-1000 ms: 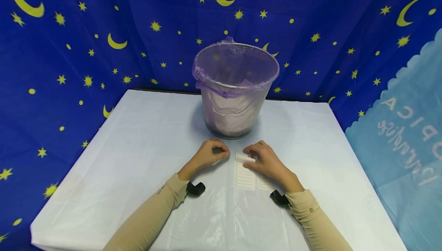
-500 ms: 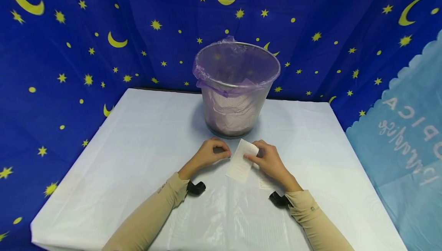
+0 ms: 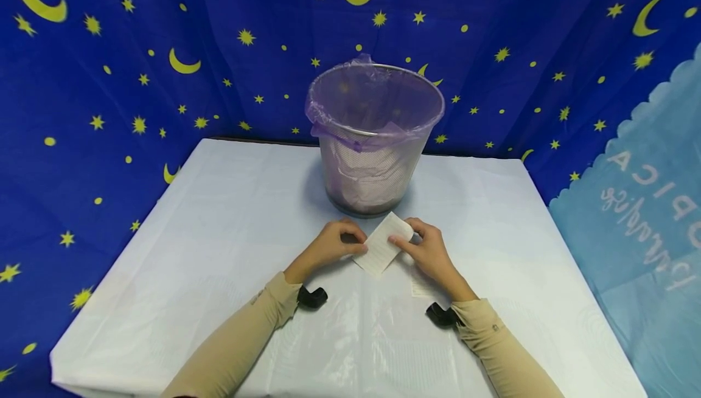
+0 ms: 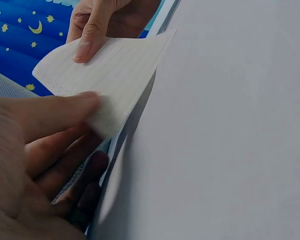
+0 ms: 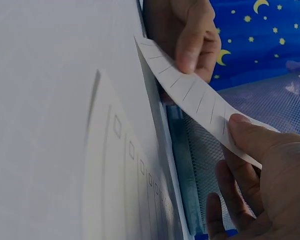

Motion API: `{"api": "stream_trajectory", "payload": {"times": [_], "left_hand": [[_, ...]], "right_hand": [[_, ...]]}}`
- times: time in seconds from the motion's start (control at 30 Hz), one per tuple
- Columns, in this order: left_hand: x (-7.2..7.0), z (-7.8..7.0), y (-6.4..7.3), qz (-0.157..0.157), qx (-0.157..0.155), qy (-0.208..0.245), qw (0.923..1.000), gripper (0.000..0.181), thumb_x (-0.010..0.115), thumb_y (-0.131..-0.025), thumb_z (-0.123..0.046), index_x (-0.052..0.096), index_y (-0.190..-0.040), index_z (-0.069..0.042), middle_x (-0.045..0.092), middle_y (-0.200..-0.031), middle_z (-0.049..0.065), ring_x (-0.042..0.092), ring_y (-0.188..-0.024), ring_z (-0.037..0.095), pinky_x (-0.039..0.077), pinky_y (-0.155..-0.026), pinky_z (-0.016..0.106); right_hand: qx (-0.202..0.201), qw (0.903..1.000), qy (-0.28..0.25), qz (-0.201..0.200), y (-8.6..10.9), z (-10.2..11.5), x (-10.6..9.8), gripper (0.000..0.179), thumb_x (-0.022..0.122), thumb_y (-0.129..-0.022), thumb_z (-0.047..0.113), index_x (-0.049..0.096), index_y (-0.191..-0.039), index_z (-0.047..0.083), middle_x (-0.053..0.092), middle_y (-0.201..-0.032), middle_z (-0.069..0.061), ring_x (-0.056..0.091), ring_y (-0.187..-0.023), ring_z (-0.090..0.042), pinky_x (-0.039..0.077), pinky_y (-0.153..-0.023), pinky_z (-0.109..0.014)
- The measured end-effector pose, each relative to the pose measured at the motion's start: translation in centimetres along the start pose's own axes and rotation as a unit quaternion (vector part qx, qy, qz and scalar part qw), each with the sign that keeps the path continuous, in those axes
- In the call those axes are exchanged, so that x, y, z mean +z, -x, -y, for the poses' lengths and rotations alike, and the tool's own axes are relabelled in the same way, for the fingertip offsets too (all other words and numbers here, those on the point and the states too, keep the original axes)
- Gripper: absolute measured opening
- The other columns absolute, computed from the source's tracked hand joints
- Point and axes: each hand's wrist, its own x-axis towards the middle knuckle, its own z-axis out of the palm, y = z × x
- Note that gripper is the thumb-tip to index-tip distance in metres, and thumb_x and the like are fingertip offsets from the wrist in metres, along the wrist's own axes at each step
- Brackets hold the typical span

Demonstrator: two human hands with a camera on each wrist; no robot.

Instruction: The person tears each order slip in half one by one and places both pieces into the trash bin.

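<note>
A small ruled sheet of paper [image 3: 381, 243] is held tilted just above the table, in front of the bin. My right hand [image 3: 431, 253] pinches its upper right edge between thumb and fingers. At the opposite corner, my left hand [image 3: 330, 243] pinches the sheet, thumb on top, as the left wrist view shows. Another sheet with printed lines and small checkboxes [image 5: 127, 165] lies on the table below my right hand, partly hidden by it in the head view.
A metal mesh bin [image 3: 364, 176] with a purple bag liner [image 3: 358, 136] over its rim stands behind the hands. White cloth covers the table [image 3: 219, 252]. A blue moon-and-star curtain [image 3: 263, 8] hangs behind, and a light-blue cloth [image 3: 646, 203] at right.
My right hand has lifted the sheet off the table and turned it towards the left. My left hand, earlier beside the paper, now grips its corner.
</note>
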Motion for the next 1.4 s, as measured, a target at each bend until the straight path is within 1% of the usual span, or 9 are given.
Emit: {"api": "stream_trajectory", "payload": {"times": [0.07, 0.13, 0.23, 0.43, 0.6, 0.83, 1.03, 1.27, 1.4], "left_hand": [[0.0, 0.2, 0.1, -0.015, -0.025, 0.026, 0.9992, 0.009, 0.086, -0.088, -0.01, 0.081, -0.094, -0.005, 0.078, -0.095, 0.007, 0.066, -0.091, 0.012, 0.053, -0.089, 0.026], [0.0, 0.3, 0.2, -0.03, -0.038, 0.05, 0.9976, 0.009, 0.083, -0.09, -0.01, 0.081, -0.096, -0.004, 0.078, -0.095, 0.008, 0.067, -0.088, 0.012, 0.054, -0.085, 0.025], [0.0, 0.4, 0.3, -0.052, -0.053, 0.08, 0.994, 0.01, 0.081, -0.092, -0.008, 0.08, -0.099, -0.001, 0.078, -0.095, 0.011, 0.068, -0.085, 0.01, 0.055, -0.08, 0.023], [0.3, 0.5, 0.4, -0.075, -0.058, 0.109, 0.9895, 0.01, 0.079, -0.093, -0.002, 0.078, -0.098, 0.006, 0.076, -0.096, 0.019, 0.065, -0.077, 0.008, 0.051, -0.07, 0.019], [0.3, 0.5, 0.3, -0.064, -0.052, 0.094, 0.9921, 0.009, 0.08, -0.092, -0.003, 0.079, -0.097, 0.004, 0.077, -0.096, 0.017, 0.066, -0.083, 0.008, 0.052, -0.073, 0.02], [0.5, 0.4, 0.3, -0.044, -0.042, 0.079, 0.995, 0.007, 0.081, -0.09, -0.004, 0.079, -0.095, 0.001, 0.078, -0.097, 0.015, 0.067, -0.086, 0.009, 0.054, -0.075, 0.021], [1.0, 0.0, 0.3, -0.028, -0.018, 0.073, 0.9968, 0.006, 0.081, -0.091, -0.005, 0.079, -0.093, 0.0, 0.077, -0.095, 0.014, 0.065, -0.082, 0.009, 0.053, -0.071, 0.021], [2.0, -0.7, 0.2, -0.005, 0.01, 0.055, 0.9984, 0.006, 0.084, -0.091, -0.011, 0.08, -0.092, -0.006, 0.075, -0.096, 0.007, 0.069, -0.092, 0.013, 0.06, -0.09, 0.032], [2.5, -1.1, 0.3, -0.004, 0.016, 0.06, 0.998, 0.007, 0.082, -0.092, -0.011, 0.08, -0.094, -0.005, 0.076, -0.096, 0.008, 0.071, -0.093, 0.016, 0.06, -0.092, 0.037]], "right_hand": [[0.007, 1.0, -0.004, 0.003, 0.0, -0.2, 0.0, 0.022, 0.085, -0.088, 0.006, 0.076, -0.107, -0.001, 0.078, -0.099, -0.016, 0.063, -0.087, -0.007, 0.048, -0.081, -0.021], [0.019, 0.9998, -0.003, 0.011, 0.0, -1.2, 0.2, 0.027, 0.086, -0.088, 0.01, 0.076, -0.111, 0.001, 0.079, -0.103, -0.014, 0.064, -0.088, -0.01, 0.049, -0.08, -0.022], [0.031, 0.9991, -0.01, 0.028, 0.3, -1.3, 0.4, 0.034, 0.09, -0.085, 0.014, 0.076, -0.114, 0.005, 0.08, -0.107, -0.01, 0.066, -0.091, -0.009, 0.049, -0.08, -0.021], [0.05, 0.9955, -0.032, 0.074, 0.6, -1.0, 0.6, 0.037, 0.094, -0.08, 0.019, 0.076, -0.111, 0.013, 0.078, -0.101, -0.006, 0.069, -0.085, -0.011, 0.054, -0.073, -0.023], [0.044, 0.9936, -0.03, 0.1, 0.8, -1.0, 0.6, 0.031, 0.093, -0.082, 0.026, 0.077, -0.109, 0.019, 0.078, -0.101, -0.001, 0.071, -0.08, -0.013, 0.057, -0.067, -0.026], [0.003, 0.9968, 0.004, 0.079, 0.7, -0.9, 0.6, 0.012, 0.085, -0.091, 0.028, 0.079, -0.101, 0.025, 0.078, -0.099, 0.01, 0.071, -0.099, -0.011, 0.055, -0.092, -0.033], [-0.033, 0.996, -0.013, 0.082, 0.5, -1.1, 0.6, 0.006, 0.082, -0.094, 0.016, 0.08, -0.097, 0.021, 0.079, -0.092, 0.007, 0.073, -0.095, -0.011, 0.058, -0.096, -0.036], [-0.059, 0.9943, 0.001, 0.089, 0.3, -1.0, 0.7, 0.008, 0.083, -0.093, 0.017, 0.08, -0.096, 0.024, 0.078, -0.091, 0.011, 0.073, -0.093, -0.01, 0.056, -0.091, -0.031], [-0.059, 0.9933, 0.001, 0.099, 0.4, -0.8, 0.9, 0.008, 0.083, -0.093, 0.019, 0.079, -0.096, 0.025, 0.078, -0.092, 0.012, 0.073, -0.093, -0.009, 0.056, -0.094, -0.032]]}}
